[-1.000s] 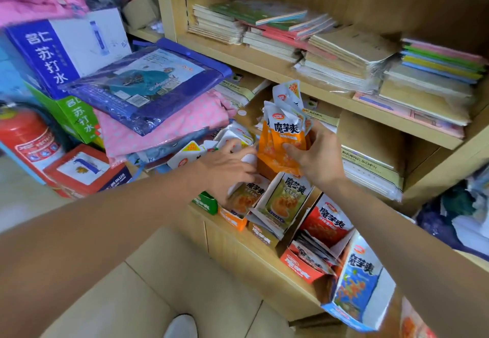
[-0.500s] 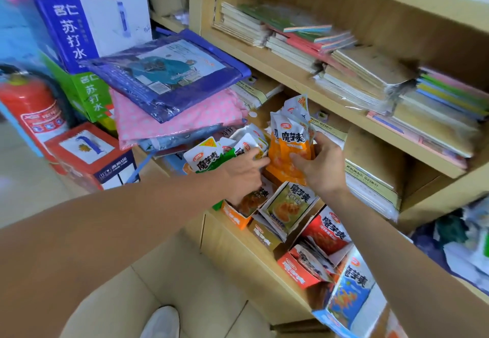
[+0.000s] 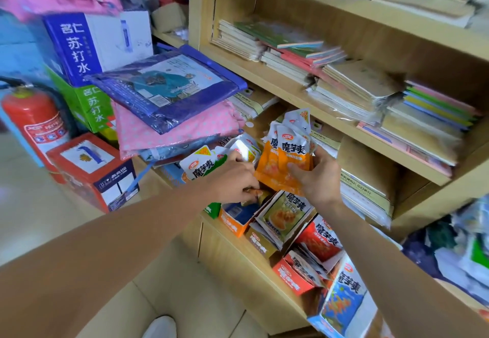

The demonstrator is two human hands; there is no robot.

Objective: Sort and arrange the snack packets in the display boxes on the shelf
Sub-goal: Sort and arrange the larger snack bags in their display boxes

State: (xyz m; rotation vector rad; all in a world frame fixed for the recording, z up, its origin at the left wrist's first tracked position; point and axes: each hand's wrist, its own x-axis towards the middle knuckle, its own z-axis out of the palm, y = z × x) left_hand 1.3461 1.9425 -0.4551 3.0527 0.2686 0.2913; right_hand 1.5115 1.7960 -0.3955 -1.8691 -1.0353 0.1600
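Both bare forearms reached in from the bottom edge, the left from seven o'clock and the right from four o'clock, and met near the middle of the view.

The right hand (image 3: pixel 316 179) held a fanned bunch of orange packets (image 3: pixel 284 161). Its thumb pressed on their fronts and its fingers curled behind them. The bunch stood upright above the ledge, white tops pointing to twelve o'clock.

The left hand (image 3: pixel 232 176) sat just beside that bunch, at its nine o'clock, with the back of the hand toward us and the fingers curled tightly downward. As far as we could tell, it gripped some green-and-white packets (image 3: pixel 199 167) that stuck out at its ten o'clock. Silvery packets (image 3: pixel 243 147) showed at its twelve o'clock, and we could not tell whether it held those too.

Below the hands, a row of display boxes ran along the wooden shelf (image 3: pixel 291 94) toward five o'clock. A green box (image 3: pixel 213 209) came first. An orange box (image 3: pixel 234 222) stood at six o'clock of the left hand. Then came an olive box (image 3: pixel 263 242), a red box (image 3: pixel 292 278) crammed with packets, and a blue box (image 3: pixel 341 298).

Stacked notebooks (image 3: pixel 357 86) filled the shelf at two o'clock. A purple raincoat pack (image 3: pixel 169 86) lay at ten o'clock, and a fire extinguisher (image 3: pixel 31 118) stood at nine o'clock.
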